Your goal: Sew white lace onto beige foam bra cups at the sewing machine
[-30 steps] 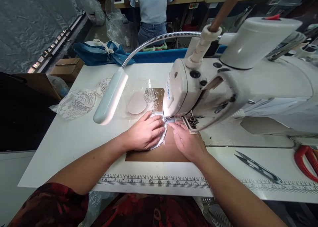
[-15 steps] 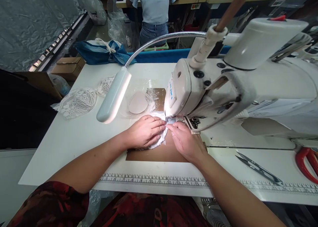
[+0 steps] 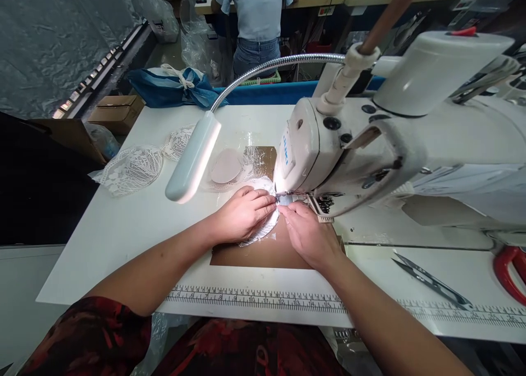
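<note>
A white lace bra cup point(image 3: 267, 227) lies under the needle area of the sewing machine point(image 3: 302, 151). My left hand point(image 3: 246, 212) rests over it, fingers bent together and pressing the lace down, its fingertips close to the presser foot point(image 3: 283, 197). From the other side, my right hand point(image 3: 306, 231) pinches the cup's edge with thumb and index finger just in front of the foot. Part of the cup is hidden beneath my left hand. Behind that hand, a pale smooth cup piece with a lace edge point(image 3: 227, 166) lies on the table.
More white lace cups point(image 3: 131, 170) lie at the left. A lamp point(image 3: 193, 157) hangs over the table on a bendy neck. Thread snips point(image 3: 433, 282) and red-handled scissors point(image 3: 509, 272) lie at the right. A printed ruler point(image 3: 255, 299) runs along the front edge. A person point(image 3: 258, 20) sits beyond.
The lace cup has turned and shifted away from me under my left hand, so less of it shows at the near side. Both hands stay by the needle. The view has shifted slightly.
</note>
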`<state>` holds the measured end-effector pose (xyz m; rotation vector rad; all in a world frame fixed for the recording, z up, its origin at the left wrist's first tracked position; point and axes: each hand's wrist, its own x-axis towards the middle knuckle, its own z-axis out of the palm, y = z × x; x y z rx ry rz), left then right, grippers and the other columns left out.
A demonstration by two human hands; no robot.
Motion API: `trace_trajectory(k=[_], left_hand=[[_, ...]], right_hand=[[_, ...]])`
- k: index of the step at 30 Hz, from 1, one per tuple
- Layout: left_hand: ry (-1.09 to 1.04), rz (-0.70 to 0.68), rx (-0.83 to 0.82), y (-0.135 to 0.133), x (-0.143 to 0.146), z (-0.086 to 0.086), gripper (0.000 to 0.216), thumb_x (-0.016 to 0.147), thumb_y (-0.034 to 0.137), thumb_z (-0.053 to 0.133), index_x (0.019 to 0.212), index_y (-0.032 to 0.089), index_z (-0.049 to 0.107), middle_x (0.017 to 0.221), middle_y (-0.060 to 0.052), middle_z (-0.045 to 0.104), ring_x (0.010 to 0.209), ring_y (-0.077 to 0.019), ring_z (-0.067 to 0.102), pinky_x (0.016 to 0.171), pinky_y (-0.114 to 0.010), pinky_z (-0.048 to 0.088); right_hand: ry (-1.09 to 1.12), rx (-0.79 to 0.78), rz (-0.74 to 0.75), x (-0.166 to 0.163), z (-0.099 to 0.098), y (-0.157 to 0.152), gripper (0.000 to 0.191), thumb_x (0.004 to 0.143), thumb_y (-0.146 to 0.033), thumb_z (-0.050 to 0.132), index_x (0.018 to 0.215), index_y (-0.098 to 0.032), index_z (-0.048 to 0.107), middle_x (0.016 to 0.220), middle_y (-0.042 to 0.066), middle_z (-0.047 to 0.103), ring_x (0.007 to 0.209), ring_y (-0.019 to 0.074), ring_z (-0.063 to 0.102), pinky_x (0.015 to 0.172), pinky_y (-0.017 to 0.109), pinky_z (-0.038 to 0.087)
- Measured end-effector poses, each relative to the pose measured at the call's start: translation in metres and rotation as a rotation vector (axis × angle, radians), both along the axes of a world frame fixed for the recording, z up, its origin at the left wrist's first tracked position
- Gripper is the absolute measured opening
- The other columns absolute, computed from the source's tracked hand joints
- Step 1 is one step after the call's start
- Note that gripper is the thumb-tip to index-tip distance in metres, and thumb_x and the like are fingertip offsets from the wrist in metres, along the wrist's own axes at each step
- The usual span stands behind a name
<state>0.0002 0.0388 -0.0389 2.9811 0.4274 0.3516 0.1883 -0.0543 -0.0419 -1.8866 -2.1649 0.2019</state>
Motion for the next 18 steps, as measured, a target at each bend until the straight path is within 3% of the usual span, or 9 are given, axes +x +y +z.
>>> trace_trajectory(k=[11,18], left_hand=[[-0.018,0.053,-0.051,0.0064,-0.0012,0.0026,0.039,0.094,0.027,0.042,0.126,0.011,0.057,0.127,-0.014,0.061,0.119,-0.0299,0.049,0.100,-0.046,0.036],[0.029,0.075,-0.074,0.0076,-0.0064,0.0035,0.048,0.092,0.039,0.047,0.132,0.012,0.052,0.137,-0.017,0.052,0.124,-0.0348,0.044,0.100,-0.051,0.034]], right_hand=[[0.040,0.061,0.056,0.0041,-0.0043,0.0013,0.046,0.088,-0.015,0.041,0.128,-0.027,0.061,0.098,0.008,0.068,0.087,0.0221,0.059,0.077,0.033,0.049],[0.056,0.043,0.017,0.0043,-0.0044,0.0007,0.039,0.091,-0.016,0.039,0.118,-0.022,0.067,0.104,0.010,0.068,0.091,0.0217,0.060,0.079,0.033,0.048]])
